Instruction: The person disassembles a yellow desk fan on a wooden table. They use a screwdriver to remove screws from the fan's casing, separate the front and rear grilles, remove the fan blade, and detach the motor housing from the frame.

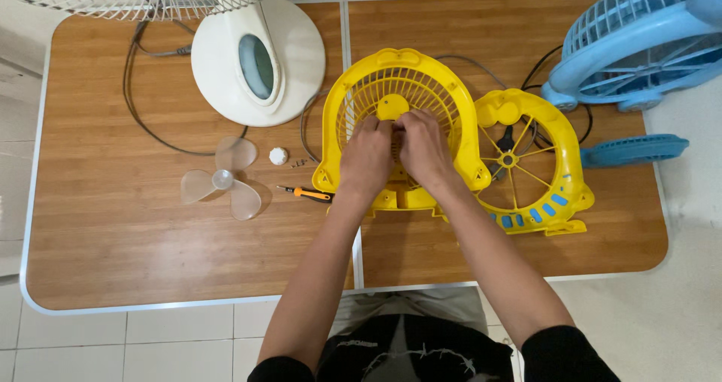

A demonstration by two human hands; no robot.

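Observation:
A yellow fan front housing with a round grille (398, 74) lies flat on the wooden table (150, 247). My left hand (366, 156) and my right hand (423, 150) rest together on the grille's middle, fingers curled and touching near the hub; what the fingertips pinch is hidden. Beside it on the right lies the yellow rear housing (538, 194) with spokes and blue buttons. A small orange-handled screwdriver (306, 193) sits just left of my left wrist.
A clear three-blade propeller (222, 180), a white knob (278, 156) and tiny screws (298, 162) lie to the left. A white pedestal fan base (256, 59) with its cord stands at the back. A blue fan (639, 43) occupies the right corner.

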